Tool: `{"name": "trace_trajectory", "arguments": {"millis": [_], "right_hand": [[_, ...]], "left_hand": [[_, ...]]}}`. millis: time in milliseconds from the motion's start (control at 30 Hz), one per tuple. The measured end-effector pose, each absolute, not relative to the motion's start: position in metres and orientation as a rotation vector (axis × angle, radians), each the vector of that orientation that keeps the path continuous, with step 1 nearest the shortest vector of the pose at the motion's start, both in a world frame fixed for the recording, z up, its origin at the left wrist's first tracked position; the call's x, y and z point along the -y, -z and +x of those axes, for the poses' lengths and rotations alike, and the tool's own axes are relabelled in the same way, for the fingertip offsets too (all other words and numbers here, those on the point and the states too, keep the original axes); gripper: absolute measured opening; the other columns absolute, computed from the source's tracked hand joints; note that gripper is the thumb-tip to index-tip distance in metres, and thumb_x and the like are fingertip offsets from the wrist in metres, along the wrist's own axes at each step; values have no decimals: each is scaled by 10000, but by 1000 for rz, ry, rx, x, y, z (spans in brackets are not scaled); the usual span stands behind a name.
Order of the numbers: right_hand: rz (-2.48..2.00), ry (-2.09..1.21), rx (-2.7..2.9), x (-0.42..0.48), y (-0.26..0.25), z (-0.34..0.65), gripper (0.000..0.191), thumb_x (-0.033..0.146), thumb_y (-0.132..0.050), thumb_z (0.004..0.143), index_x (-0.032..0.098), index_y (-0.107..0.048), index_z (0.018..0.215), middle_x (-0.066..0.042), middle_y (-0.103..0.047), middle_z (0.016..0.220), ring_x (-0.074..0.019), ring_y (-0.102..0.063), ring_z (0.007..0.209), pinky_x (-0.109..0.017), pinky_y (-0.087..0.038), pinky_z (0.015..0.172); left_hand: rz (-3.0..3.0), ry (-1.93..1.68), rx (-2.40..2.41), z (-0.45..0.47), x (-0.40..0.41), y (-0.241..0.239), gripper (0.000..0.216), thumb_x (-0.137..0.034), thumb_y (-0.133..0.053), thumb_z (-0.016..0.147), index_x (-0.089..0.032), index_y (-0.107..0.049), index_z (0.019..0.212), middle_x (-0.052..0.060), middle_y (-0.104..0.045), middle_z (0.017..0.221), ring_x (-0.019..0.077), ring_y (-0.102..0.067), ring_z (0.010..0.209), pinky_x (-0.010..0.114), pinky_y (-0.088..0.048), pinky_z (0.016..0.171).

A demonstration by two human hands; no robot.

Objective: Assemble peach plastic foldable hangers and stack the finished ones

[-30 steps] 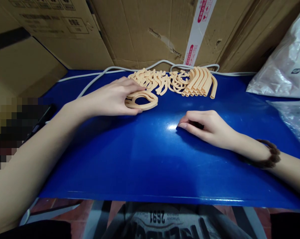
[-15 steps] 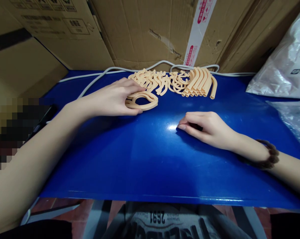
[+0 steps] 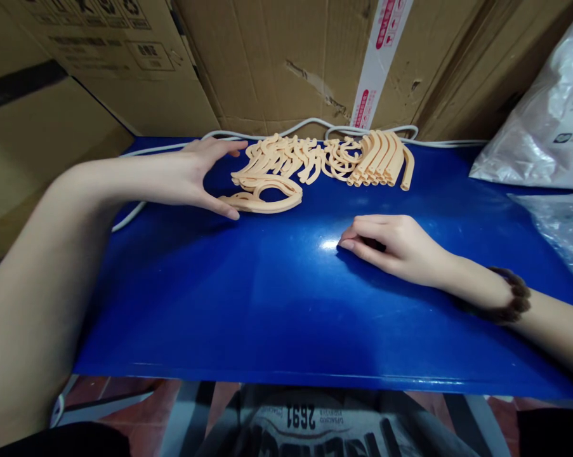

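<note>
My left hand [image 3: 191, 174] lies on the blue table [image 3: 276, 298] with thumb and fingers spread in a wide C, holding nothing. Its thumb tip touches the left end of a small stack of peach plastic curved pieces [image 3: 266, 193]. Behind that stack runs a row of several more peach pieces [image 3: 324, 158], some upright and packed side by side at the right end. My right hand [image 3: 393, 244] rests on the table at centre right with its fingers curled under, palm down; what is under them, if anything, is hidden. A dark bead bracelet [image 3: 512, 298] is on that wrist.
Cardboard boxes [image 3: 276, 57] wall off the back and left. A white cable [image 3: 172, 149] runs along the table's far edge. Clear plastic bags [image 3: 543, 120] lie at the right. The table's front edge is close to my body.
My left hand has lifted off the stack of peach pieces, drawn back to the left and opened wide. The right hand has stayed put.
</note>
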State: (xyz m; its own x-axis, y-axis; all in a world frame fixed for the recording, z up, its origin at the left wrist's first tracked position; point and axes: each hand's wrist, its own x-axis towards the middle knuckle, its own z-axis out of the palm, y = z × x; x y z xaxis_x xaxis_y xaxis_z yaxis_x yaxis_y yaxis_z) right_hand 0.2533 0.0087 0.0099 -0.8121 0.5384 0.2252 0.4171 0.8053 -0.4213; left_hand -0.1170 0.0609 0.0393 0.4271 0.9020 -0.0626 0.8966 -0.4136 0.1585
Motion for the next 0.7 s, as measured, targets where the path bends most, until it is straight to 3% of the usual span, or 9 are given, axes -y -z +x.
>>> {"name": "trace_trajectory", "arguments": {"millis": [100,267,700], "right_hand": [[-729,-510,2658,-9,-9,253,201,287,-468,1000,176,-615,919,-28,-661,865,-124,-607,766,-239,-428,713],[-744,-527,2666,-8,-10,254,203,290,-464,999,182,-615,917,-34,-665,872,-131,-611,771,-248,-433,717],[-737,-521,2668,-7,-11,253,210,289,-460,1000,181,-619,918,-41,-670,877,-134,-610,773,-245,-430,714]], "left_hand": [[2440,-25,-1624,-126,-64,-40,1152,-792,-690,569,-290,-293,1526,54,-482,1464,333,-461,1329,502,-339,1124],[2415,72,-1644,-132,-67,-42,864,-769,-680,615,-301,-552,1330,28,-561,1374,285,-539,1230,435,-382,1078],[2469,141,-1629,-130,-70,-37,856,-747,-647,685,-261,-497,1374,54,-542,1378,271,-538,1212,399,-411,1050]]}}
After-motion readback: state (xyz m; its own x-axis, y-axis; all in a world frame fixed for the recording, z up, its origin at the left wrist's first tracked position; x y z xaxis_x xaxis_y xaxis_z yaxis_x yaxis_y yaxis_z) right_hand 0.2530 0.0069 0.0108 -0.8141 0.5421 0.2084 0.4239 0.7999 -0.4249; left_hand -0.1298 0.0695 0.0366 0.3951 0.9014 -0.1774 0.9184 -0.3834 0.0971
